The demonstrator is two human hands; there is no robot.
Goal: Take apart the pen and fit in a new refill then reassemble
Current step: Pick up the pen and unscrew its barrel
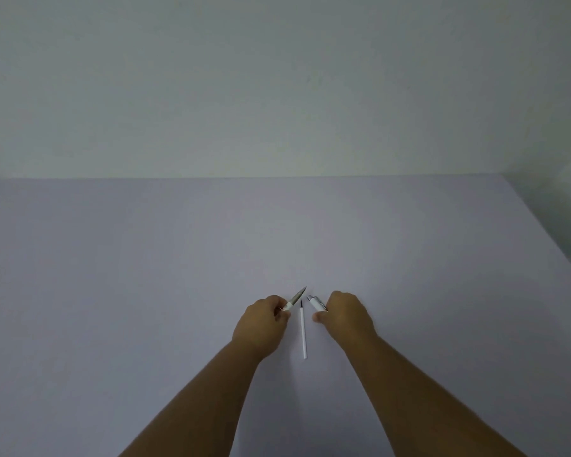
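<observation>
The refill (pixel 303 331) lies flat on the pale table (pixel 145 275), with bare room around. Left of it, the left hand (pixel 261 324) grips the pen tip (pixel 296 296). Right of it, the right hand (pixel 346 316) grips the pen barrel (pixel 316 302). Behind stands a plain wall (pixel 277 87).

My left hand (pixel 263 319) and right hand (pixel 345 314) sit near the middle of the table (pixel 112 275), well apart from its edges. The refill (pixel 303 331) lies on the table between them. The tip section (pixel 295 297) is in my left hand, the barrel (pixel 316 302) in my right.
</observation>
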